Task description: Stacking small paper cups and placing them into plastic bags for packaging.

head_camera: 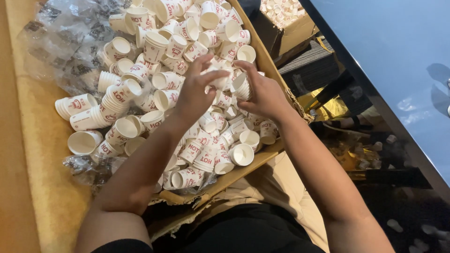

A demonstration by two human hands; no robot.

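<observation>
A heap of small white paper cups with red print fills a flat brown cardboard box in front of me. My left hand reaches over the middle of the heap, its fingers closed on a white cup. My right hand is just to the right, gripping a short nested stack of cups lying on its side. The two hands hold their cups close together, nearly touching. Short stacks of cups lie at the left of the heap.
Crumpled clear plastic wrap lies at the box's upper left. A second cardboard box with cups stands beyond. A dark glossy tabletop runs along the right, with gold foil and clutter below it. My lap is under the box's near edge.
</observation>
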